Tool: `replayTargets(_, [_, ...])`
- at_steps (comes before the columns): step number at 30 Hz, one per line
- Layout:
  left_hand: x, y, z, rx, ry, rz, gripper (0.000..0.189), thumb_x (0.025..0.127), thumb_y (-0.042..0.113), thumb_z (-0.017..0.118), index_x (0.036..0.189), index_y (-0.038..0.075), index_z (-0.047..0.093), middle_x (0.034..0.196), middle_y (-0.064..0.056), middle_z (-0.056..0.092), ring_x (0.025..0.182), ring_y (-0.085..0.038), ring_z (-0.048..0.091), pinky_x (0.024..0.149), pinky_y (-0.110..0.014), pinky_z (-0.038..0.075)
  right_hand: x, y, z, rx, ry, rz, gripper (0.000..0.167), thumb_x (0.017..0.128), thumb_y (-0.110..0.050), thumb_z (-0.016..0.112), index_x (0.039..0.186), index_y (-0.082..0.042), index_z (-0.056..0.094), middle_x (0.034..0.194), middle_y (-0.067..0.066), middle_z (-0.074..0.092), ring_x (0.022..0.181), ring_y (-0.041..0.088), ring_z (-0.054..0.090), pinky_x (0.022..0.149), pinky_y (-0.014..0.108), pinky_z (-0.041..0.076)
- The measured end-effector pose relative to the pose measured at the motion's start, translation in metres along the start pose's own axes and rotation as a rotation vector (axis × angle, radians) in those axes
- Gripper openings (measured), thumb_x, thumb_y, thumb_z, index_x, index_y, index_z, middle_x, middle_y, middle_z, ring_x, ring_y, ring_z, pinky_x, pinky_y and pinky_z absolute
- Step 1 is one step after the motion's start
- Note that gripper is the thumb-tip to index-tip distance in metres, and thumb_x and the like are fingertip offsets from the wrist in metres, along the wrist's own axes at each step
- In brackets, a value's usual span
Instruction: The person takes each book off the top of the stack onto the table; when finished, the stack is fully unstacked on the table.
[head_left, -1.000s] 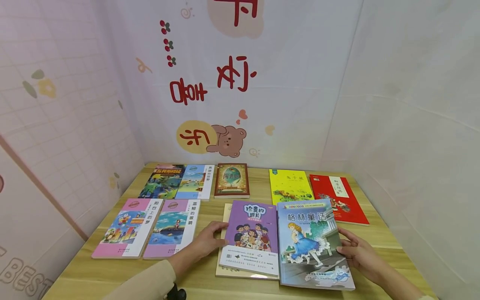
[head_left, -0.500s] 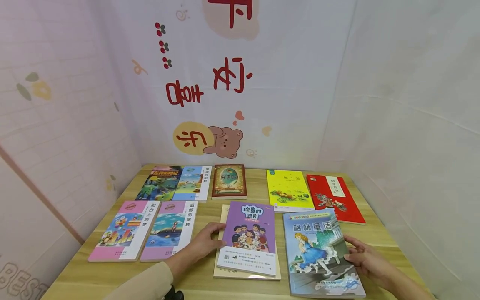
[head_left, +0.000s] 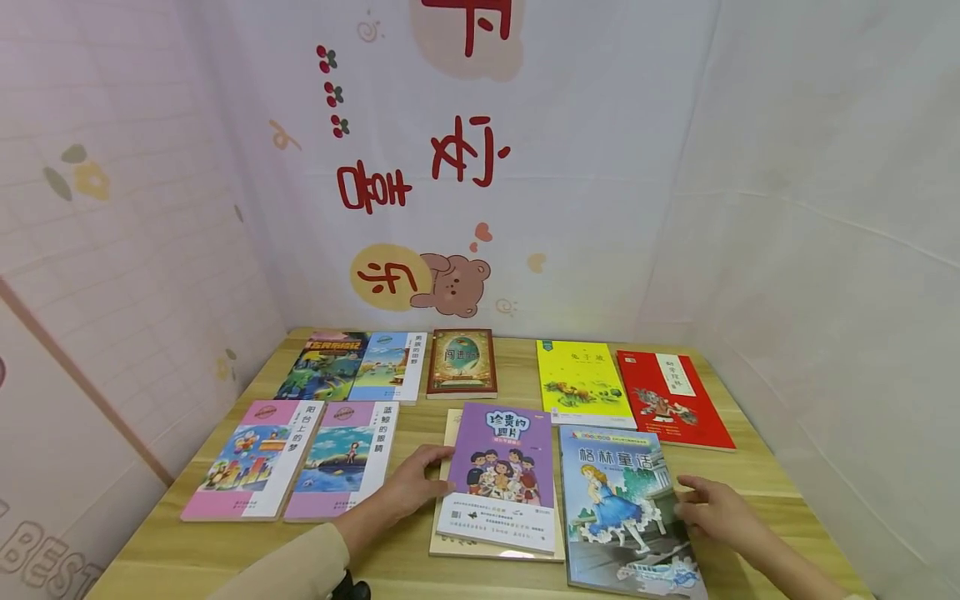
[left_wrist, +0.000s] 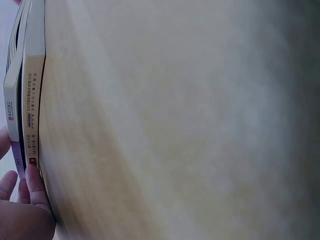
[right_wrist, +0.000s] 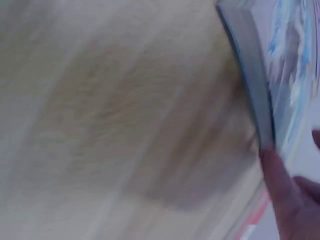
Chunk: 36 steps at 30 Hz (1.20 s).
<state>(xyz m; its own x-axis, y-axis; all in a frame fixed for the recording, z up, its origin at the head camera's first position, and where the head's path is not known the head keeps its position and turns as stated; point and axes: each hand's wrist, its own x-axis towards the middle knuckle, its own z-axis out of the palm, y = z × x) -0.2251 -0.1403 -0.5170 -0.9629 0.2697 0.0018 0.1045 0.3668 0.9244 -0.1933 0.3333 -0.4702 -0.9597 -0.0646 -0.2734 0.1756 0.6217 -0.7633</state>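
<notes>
In the head view, my left hand [head_left: 408,483] rests against the left edge of a purple book [head_left: 504,467], its fingertips touching the side. Beneath it, a cream-covered book [head_left: 450,546] sticks out at the left and bottom. The left wrist view shows my fingers [left_wrist: 36,185] on the two stacked spines. A blue-grey fairy-tale book [head_left: 626,504], with a girl in a blue dress, lies just right of the pair. My right hand [head_left: 720,517] is at its right edge, and a fingertip touches that edge in the blurred right wrist view.
Left of my left hand lie two pink-bordered books [head_left: 251,458]. Along the back are a dinosaur book [head_left: 322,367], a light-blue book [head_left: 386,367], a green-and-brown book [head_left: 462,362], a yellow book [head_left: 583,379] and a red book [head_left: 678,400]. Fabric walls [head_left: 825,208] enclose the wooden table.
The fairy-tale book came off the purple book's edge and the yellow book, moving right and nearer, then slid back left beside the stack with my right hand. The left hand stayed at the stack.
</notes>
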Motion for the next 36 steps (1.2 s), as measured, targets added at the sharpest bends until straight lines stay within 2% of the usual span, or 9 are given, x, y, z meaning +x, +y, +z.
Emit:
replayTargets(2, [0.000,0.001,0.001,-0.003,0.002,-0.001,0.055,0.083,0.004,0.078,0.134,-0.001,0.058,0.133,-0.019,0.052,0.124,-0.039,0.046,0.107,-0.058,0.031,0.000,-0.012,0.003,-0.151,0.112,0.002,0.061,0.090,-0.013,0.069,0.137,0.016,0.044,0.107,0.022,0.067,0.090,0.031,0.065,0.073,0.041,0.058])
replayTargets(4, [0.000,0.002,0.001,0.005,0.005,-0.001,0.055,0.083,0.004,0.078,0.135,-0.001,0.058,0.133,-0.019,0.052,0.124,-0.039,0.046,0.107,-0.058,0.031,0.001,-0.023,0.005,-0.157,0.140,-0.029,0.061,0.091,-0.016,0.070,0.137,0.015,0.045,0.112,0.025,0.066,0.095,0.035,0.065,0.075,0.042,0.058])
replayTargets(10, [0.000,0.001,0.002,0.020,0.008,-0.002,0.056,0.083,0.004,0.077,0.136,0.000,0.057,0.132,-0.018,0.052,0.123,-0.037,0.047,0.106,-0.057,0.032,0.010,-0.051,0.028,0.190,0.040,0.019,0.065,0.095,-0.016,0.067,0.145,0.012,0.037,0.129,0.029,0.057,0.107,0.035,0.064,0.087,0.045,0.055])
replayTargets(16, [0.000,-0.001,0.000,0.013,0.016,-0.020,0.056,0.084,0.005,0.076,0.137,0.001,0.057,0.132,-0.017,0.051,0.120,-0.036,0.048,0.105,-0.056,0.034,0.019,-0.075,0.063,0.388,-0.041,0.013,0.062,0.095,-0.009,0.066,0.145,0.011,0.037,0.133,0.029,0.055,0.110,0.037,0.063,0.090,0.046,0.053])
replayTargets(24, [-0.001,-0.005,-0.005,-0.034,0.007,-0.023,0.053,0.086,0.001,0.073,0.135,-0.005,0.056,0.130,-0.019,0.053,0.120,-0.037,0.048,0.102,-0.054,0.036,0.031,-0.088,0.101,0.459,-0.045,0.047,0.056,0.092,-0.005,0.067,0.142,0.009,0.044,0.130,0.027,0.057,0.108,0.034,0.064,0.088,0.045,0.054])
replayTargets(29, [0.001,-0.007,-0.005,-0.031,0.001,-0.030,0.053,0.085,0.001,0.074,0.135,-0.004,0.057,0.130,-0.018,0.054,0.120,-0.037,0.048,0.103,-0.054,0.035,0.033,-0.090,0.112,0.489,-0.049,0.053,0.057,0.092,-0.004,0.066,0.143,0.009,0.043,0.132,0.030,0.055,0.108,0.035,0.065,0.086,0.046,0.055])
replayTargets(36, [0.001,-0.007,-0.005,-0.024,0.006,-0.045,0.053,0.086,0.001,0.073,0.136,-0.002,0.057,0.128,-0.017,0.054,0.120,-0.035,0.048,0.103,-0.052,0.035,0.036,-0.097,0.122,0.465,-0.082,0.043,0.059,0.092,-0.005,0.065,0.143,0.013,0.039,0.130,0.031,0.057,0.106,0.032,0.066,0.086,0.044,0.055])
